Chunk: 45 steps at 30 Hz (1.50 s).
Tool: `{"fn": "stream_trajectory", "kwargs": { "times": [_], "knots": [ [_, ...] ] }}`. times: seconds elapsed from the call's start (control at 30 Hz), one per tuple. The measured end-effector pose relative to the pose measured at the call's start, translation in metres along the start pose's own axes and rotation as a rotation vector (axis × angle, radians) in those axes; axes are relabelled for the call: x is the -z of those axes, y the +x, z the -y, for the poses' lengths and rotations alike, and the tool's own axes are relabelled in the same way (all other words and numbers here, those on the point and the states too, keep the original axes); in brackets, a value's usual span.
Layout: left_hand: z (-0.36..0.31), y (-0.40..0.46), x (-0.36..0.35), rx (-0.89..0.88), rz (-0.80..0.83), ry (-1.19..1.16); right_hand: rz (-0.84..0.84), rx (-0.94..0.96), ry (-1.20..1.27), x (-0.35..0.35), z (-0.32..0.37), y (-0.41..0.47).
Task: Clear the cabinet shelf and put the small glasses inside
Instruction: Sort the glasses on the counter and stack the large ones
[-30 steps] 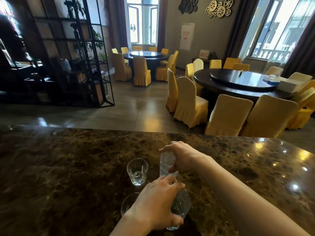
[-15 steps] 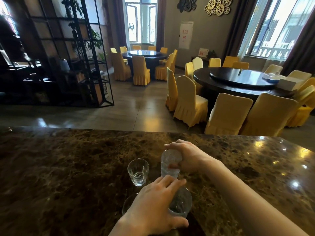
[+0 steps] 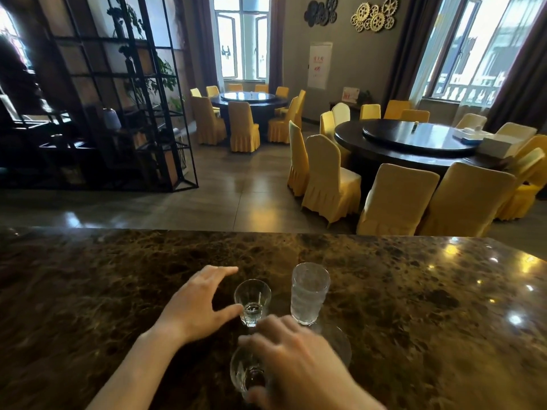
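Right hand (image 3: pixel 299 365) is seen low in the frame, blurred, fingers draped over the top of a small glass (image 3: pixel 247 372) near the bench edge, so it looks wrapped around that one, though how tight the grip is can't really be told through the blur. Left hand (image 3: pixel 196 303) is spread wide and holding nothing, thumb tip touching or almost touching the base of a second small glass (image 3: pixel 252 301), fingers stretched past it on the far left side. That second glass is stood upright on the bench (image 3: pixel 88 291), a bit of clear liquid seen in the bottom. Just to its right a taller tumbler (image 3: pixel 309 292) is stood upright too, frosty-looking, apparently filled most of the way. Under the right hand's knuckles the rim of another round glass piece (image 3: pixel 340 344) can be made out, mostly hidden, so what exactly it is can't be told. All the glassware is clustered close together near the middle of the dark marbled bench. Beyond the bench edge, a dining room is seen: a black metal shelf unit (image 3: pixel 124 113) on the left, round dark tables (image 3: pixel 414 140) ringed with yellow-covered chairs (image 3: pixel 328 179), and bright windows (image 3: pixel 241 39) at the back. No cabinet is in view.
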<state>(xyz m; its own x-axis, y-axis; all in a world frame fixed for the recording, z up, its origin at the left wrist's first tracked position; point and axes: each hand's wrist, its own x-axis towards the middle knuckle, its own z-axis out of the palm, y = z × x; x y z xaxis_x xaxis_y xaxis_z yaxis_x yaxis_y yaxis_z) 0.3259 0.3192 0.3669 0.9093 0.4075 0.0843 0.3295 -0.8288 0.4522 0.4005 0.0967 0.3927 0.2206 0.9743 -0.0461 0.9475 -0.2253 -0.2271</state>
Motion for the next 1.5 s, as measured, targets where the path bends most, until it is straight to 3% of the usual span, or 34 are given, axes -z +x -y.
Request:
{"fn": "stream_trajectory", "kwargs": {
  "times": [0.3, 0.63, 0.9, 1.2, 1.5],
  "knots": [
    [-0.006, 0.057, -0.032, -0.222, 0.336, 0.236, 0.162, -0.134, 0.029, -0.054, 0.015, 0.029],
    [0.001, 0.068, -0.039, -0.369, 0.324, 0.302, 0.11, -0.192, 0.094, -0.06, 0.016, 0.036],
    [0.001, 0.06, -0.031, -0.37, 0.279, 0.331, 0.134, -0.331, 0.058, -0.056, 0.031, 0.027],
    [-0.006, -0.06, 0.021, -0.252, 0.163, 0.279, -0.011, -0.272, 0.046, -0.048, 0.07, -0.073],
    [-0.074, -0.234, 0.022, -0.108, 0.102, 0.313, -0.075, -0.259, -0.033, -0.046, 0.079, -0.222]
  ]
}}
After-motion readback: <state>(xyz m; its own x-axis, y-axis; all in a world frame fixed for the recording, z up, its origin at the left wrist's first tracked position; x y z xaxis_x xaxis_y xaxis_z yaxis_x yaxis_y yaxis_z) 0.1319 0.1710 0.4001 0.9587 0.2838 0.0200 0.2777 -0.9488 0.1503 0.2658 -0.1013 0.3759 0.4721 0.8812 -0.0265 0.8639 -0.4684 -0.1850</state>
